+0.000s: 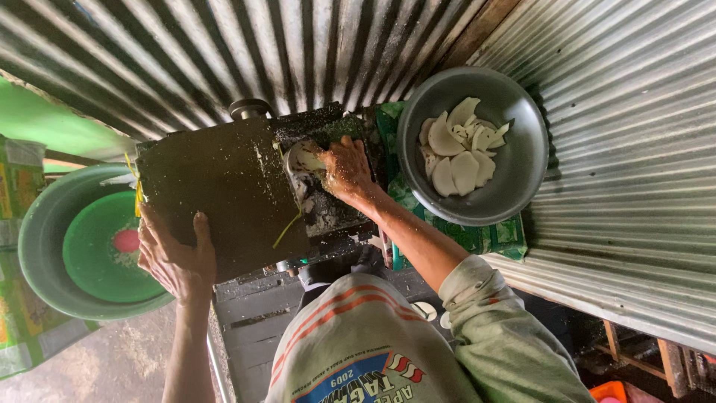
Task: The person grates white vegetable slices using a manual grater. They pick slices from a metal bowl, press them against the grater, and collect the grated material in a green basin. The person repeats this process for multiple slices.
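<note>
Dark, grimy metal grating machine (224,190), box-shaped, centre: its lower body is hidden behind the person's shirt.

Right hand (344,170): closed on a white coconut piece (304,157) pressed into the machine's feed opening; the fingertips are hidden inside it.

Left hand (175,257): open, palm flat against the machine's left side panel.

Grey round metal bowl (522,160), far right, on green printed sacking (488,237): holds white coconut pieces (459,149).

Grey plastic basin (33,239), left, partly cut off by the machine: holds a green plastic bowl (89,257) with a pink object of unclear kind.
</note>
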